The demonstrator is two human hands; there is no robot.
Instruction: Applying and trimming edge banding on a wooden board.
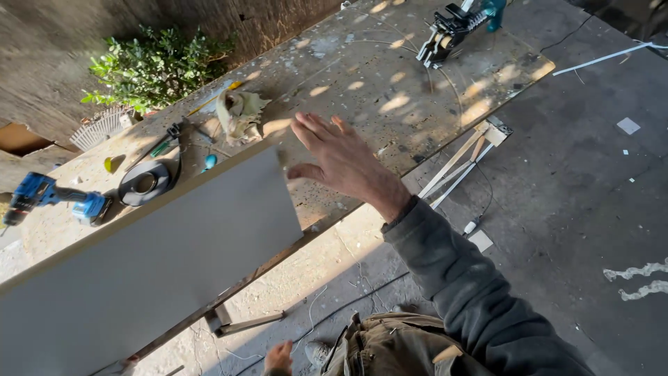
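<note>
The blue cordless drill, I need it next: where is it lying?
In the head view the blue cordless drill lies at the far left of the workbench, beside the roll of black tape and above the grey board.

Worn workbench [390, 83]; grey panel [153, 264]; blue drill [49, 198]; tape roll [144, 183]

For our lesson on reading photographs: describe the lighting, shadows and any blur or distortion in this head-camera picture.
Head view: dappled sun patches speckle the workbench; the grey panel lies mostly in flat shade; the right hand is slightly motion-blurred, fingers spread; the left hand sits low in shadow; wide-angle tilt skews the bench edges; the blue drill catches bright sun.
</note>
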